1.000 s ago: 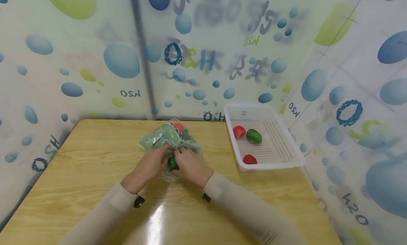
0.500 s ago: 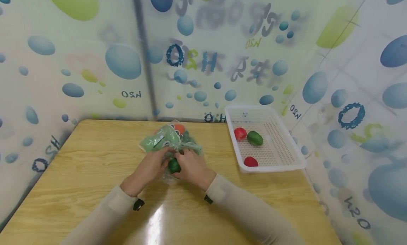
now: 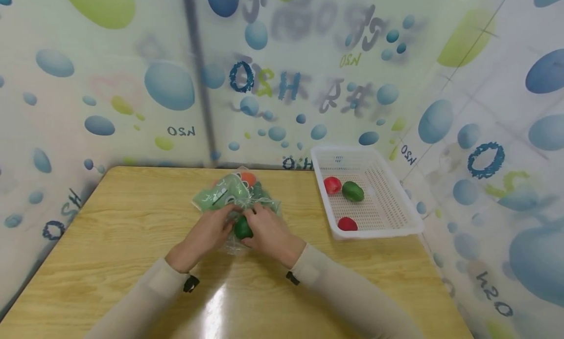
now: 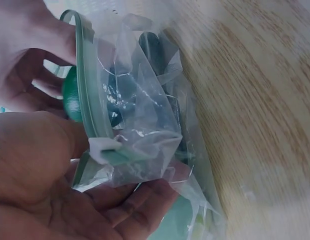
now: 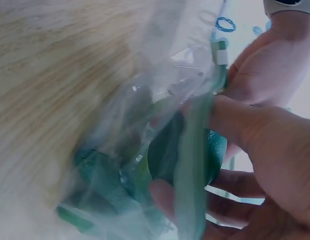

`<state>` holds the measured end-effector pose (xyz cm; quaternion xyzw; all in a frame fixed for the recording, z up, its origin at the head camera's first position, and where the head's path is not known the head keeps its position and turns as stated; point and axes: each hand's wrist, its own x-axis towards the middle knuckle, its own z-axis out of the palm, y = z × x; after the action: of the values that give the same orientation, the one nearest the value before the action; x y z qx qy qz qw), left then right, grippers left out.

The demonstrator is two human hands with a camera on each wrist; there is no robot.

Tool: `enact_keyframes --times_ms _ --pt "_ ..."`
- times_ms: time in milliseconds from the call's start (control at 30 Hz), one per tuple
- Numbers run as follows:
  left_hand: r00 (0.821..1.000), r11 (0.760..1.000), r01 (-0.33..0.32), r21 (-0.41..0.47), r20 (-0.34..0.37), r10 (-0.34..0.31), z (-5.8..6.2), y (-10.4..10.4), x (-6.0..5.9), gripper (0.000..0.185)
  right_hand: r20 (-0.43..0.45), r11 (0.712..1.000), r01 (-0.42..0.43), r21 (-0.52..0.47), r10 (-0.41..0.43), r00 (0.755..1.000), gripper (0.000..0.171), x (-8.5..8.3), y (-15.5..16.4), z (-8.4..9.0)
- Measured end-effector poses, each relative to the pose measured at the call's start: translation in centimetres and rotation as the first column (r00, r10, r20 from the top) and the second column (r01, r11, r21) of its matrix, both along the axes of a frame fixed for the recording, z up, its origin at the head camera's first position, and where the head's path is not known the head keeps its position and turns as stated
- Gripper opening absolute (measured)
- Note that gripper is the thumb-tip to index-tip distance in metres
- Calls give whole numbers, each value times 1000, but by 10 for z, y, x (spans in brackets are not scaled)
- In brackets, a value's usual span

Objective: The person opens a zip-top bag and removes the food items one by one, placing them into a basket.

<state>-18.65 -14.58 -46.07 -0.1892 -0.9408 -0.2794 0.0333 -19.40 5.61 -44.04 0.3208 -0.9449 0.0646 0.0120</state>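
Note:
A clear zip bag (image 3: 222,190) with green print and a green zip edge lies on the table, its mouth toward the person. Inside it are an orange thing (image 3: 247,178) and dark green things (image 5: 102,175), blurred by the film. The left hand (image 3: 210,230) holds the bag's mouth at its left side, with the zip slider (image 4: 107,150) close to its thumb. At the mouth, the right hand (image 3: 270,234) grips a smooth dark green rounded fruit (image 3: 243,227), half behind the zip edge (image 5: 192,175). Its fingertips are partly hidden by the bag.
A white perforated basket (image 3: 387,192) stands at the table's right rear. In it lie two red fruits, one at the back (image 3: 332,185) and one in front (image 3: 347,224), plus a green fruit (image 3: 353,191). A patterned wall covering (image 3: 264,148) rises behind the wooden table (image 3: 132,221).
The right hand has shifted slightly right and toward the person. More of the green fruit shows between the hands. The left hand stays nearly where it was; the bag has barely moved.

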Motion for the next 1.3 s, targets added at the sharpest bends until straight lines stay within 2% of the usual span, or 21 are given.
enact_keyframes --times_ms 300,600,733,900,1300 --pt "1000 1000 1 4 -1 -1 -1 1 1 35 28 998 -4 -68 6 1000 67 7 10 15" --pt "1000 1000 15 26 15 -16 0 0 4 37 8 986 -35 -160 37 999 66 13 26 28" --pt "1000 1000 16 26 0 -16 0 0 3 36 30 984 -17 -177 23 999 70 14 34 36" --pt "1000 1000 2 17 15 -2 -1 1 3 33 55 983 9 -182 1 999 71 15 45 42" --pt "1000 999 2 42 28 -3 1 1 4 34 116 962 78 -263 -49 992 70 10 74 59"
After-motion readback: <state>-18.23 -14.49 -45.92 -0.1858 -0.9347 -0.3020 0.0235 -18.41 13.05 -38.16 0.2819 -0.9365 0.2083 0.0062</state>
